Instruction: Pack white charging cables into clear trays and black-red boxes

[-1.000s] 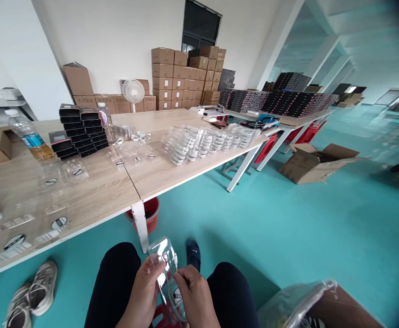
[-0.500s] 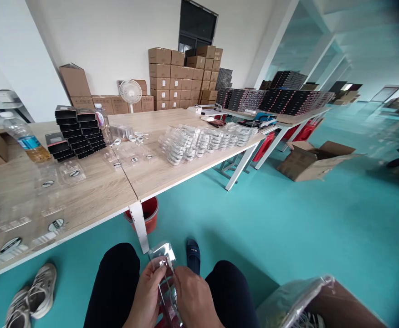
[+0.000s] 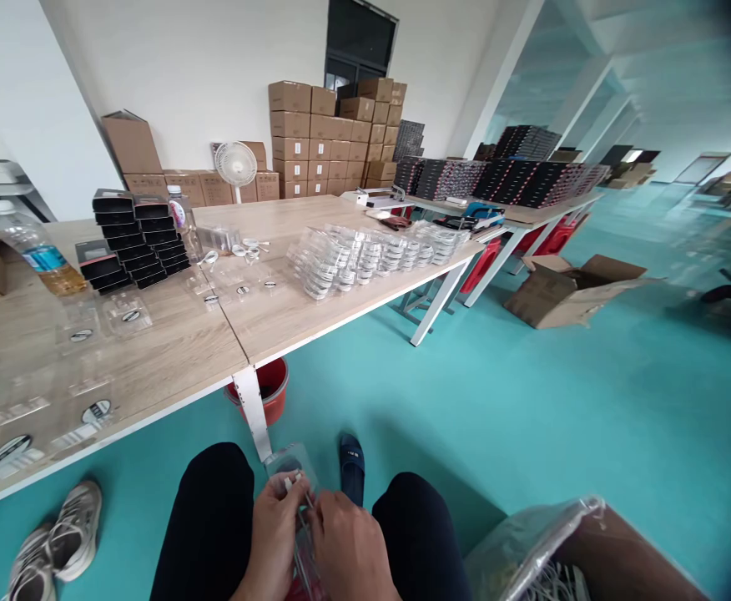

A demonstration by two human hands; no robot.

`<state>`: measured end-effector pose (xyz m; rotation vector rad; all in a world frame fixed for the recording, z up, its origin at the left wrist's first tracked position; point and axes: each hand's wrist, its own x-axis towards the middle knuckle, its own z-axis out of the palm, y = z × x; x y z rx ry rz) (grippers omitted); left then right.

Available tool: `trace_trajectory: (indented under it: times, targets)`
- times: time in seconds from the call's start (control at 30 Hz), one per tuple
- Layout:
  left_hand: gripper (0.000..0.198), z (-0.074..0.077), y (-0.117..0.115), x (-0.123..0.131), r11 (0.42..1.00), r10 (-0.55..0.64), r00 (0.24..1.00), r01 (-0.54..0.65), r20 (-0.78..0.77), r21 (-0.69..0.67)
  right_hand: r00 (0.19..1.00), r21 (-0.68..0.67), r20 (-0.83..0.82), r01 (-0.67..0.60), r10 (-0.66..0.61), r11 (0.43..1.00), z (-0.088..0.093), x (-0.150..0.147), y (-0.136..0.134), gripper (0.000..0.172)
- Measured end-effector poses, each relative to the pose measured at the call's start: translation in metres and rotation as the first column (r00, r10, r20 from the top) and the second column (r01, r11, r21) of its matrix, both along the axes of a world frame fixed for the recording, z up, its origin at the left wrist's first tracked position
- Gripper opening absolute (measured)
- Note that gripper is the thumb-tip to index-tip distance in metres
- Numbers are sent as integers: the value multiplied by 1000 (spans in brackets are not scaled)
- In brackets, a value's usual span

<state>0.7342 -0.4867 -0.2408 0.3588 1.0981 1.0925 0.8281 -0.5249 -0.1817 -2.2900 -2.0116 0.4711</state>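
Down in the lap, between two dark-trousered knees, the left hand [image 3: 271, 534] and the right hand [image 3: 346, 547] are pressed close together, thumbs nearly touching; both are clamped on a clear plastic tray [image 3: 291, 461]. The tray is thin, see-through and glossy, with rounded corners and a moulded hollow; its top end sticks up above the fingertips and catches the light, while the lower part is hidden behind the hands. A white cable [image 3: 289, 482] lies against it, the small plug end showing just at the left thumb; more white strands run down between the palms. Whether the right fingers pinch the cable itself or only the tray's edge is hard to tell.

Ahead stands a long wooden table [image 3: 171, 351]; on it are rows of filled clear packs [image 3: 365, 255], a stack of black boxes [image 3: 133, 242], loose empty trays with round labels and a water bottle [image 3: 40, 255] at the left. Under the table's leg sits a red bucket [image 3: 271, 388]; a pair of pale sneakers [image 3: 58, 534] rests on the teal floor to the left, and a dark slipper [image 3: 351, 467] lies just beyond the hands. At lower right — a carton lined with a crinkled plastic bag [image 3: 528, 551].
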Motion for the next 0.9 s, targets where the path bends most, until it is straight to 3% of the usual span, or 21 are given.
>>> trace_trajectory:
  times: [0.07,0.2,0.27,0.57,0.7,0.8,0.9]
  targets:
    - [36,0,5,-3,998,50,999,-50,-8,-29,998,18,-60,-27,28,999,-1,7,-6,7]
    - [31,2,14,-11,991,107,994,-106,5,-86,951,69,-213,-214,224,974,-13,23,-20,24]
    - [25,3,17,-12,985,121,992,-116,34,-124,937,110,-229,-244,263,964,-22,27,-25,26]
    - [9,8,23,-12,975,174,980,-158,94,-154,982,425,-110,-95,155,900,-62,6,-32,15]
    - [7,14,27,-18,968,196,976,-177,94,-179,956,326,-283,17,80,945,-50,1,-28,14]
    - [8,18,27,-22,965,191,976,-168,105,-201,850,204,-525,78,42,976,-37,7,-21,17]
    - [10,22,26,-23,969,165,977,-136,133,-205,694,99,-707,285,-134,953,-38,18,-15,46]
